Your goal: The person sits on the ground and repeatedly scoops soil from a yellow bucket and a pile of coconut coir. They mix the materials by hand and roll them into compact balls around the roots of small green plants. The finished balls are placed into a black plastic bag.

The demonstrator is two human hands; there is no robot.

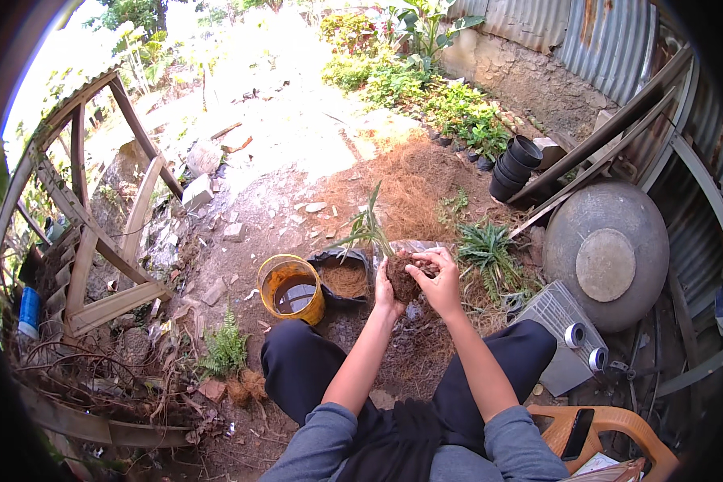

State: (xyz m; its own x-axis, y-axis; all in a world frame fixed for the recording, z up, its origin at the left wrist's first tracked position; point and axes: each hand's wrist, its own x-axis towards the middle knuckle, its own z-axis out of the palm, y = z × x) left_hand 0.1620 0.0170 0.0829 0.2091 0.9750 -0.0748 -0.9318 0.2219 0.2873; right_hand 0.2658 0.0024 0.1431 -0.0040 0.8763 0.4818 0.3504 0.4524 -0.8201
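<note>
Between my hands, in front of my knees, is a young plant [368,227] with long narrow green leaves leaning up and to the left. Its brown, fibrous root ball [399,275] is bare of any pot. My left hand [386,291] grips the root ball from the left, its thumb upward near the stem base. From the right, my right hand [440,281] pinches the side of the root ball with bent fingers. Just left of my hands stand a black grow bag [345,277] with brown fibre inside and a yellow bucket [316,305] of dark water.
Loose coconut-like fibre [402,189] covers the ground ahead. Another leafy plant [488,249] lies to the right, near a large round grey vessel [647,249] and stacked black pots [512,169]. A wooden frame [80,209] stands left; an orange chair [651,438] holding a phone is behind right.
</note>
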